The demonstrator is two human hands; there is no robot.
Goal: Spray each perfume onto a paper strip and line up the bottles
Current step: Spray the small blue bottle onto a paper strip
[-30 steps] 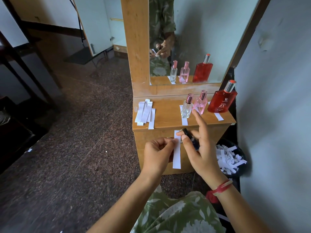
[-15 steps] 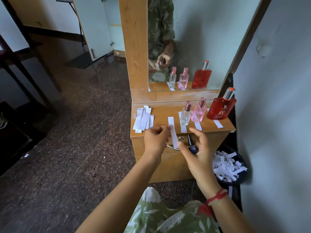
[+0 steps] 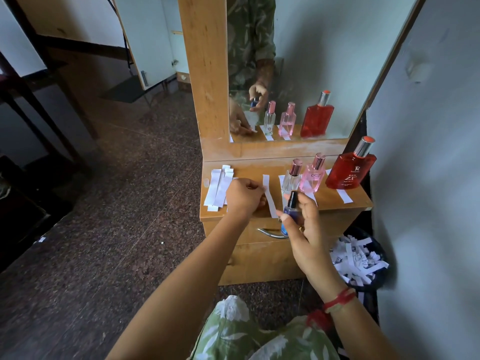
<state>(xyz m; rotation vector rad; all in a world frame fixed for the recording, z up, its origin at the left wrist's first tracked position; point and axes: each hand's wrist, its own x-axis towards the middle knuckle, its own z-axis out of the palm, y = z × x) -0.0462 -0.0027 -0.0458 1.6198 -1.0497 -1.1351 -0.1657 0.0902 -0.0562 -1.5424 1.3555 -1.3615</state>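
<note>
A person's left hand, fingers curled tight, pinches a white paper strip by its edge over the front of the wooden bench. The right hand wraps thumb and fingers round a small blue bottle, held upright just right of the strip, its black nozzle clear of the grip. Behind, a clear bottle, a pink bottle and a red bottle stand in a row, each on a strip. A stack of strips lies at the bench's left.
</note>
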